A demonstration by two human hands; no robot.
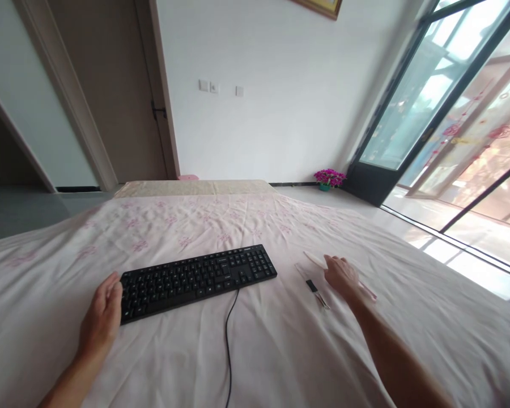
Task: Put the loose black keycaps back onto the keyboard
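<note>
A black keyboard (199, 277) lies at a slant on the bed, keys facing up. Its left end is gripped by my left hand (102, 309), with the thumb side near the keys and the other fingers partly hidden. My right hand (340, 274) is off to the right, its fingers closed over a long thin white-and-pink stick (369, 290). The stick's pale end pokes out on the far side of the fingers, and its middle is covered by the hand. Just left of that hand is a small tool (311, 286) with a black body, wire loops and a clear end.
From the keyboard a black cable (228, 340) runs toward me over the wrinkled bedsheet (174, 362). Beyond the bed are a white wall (255, 130), a brown door (110, 85), and pink flowers (330, 177) in a green pot. Glass doors (412, 107) stand at the right.
</note>
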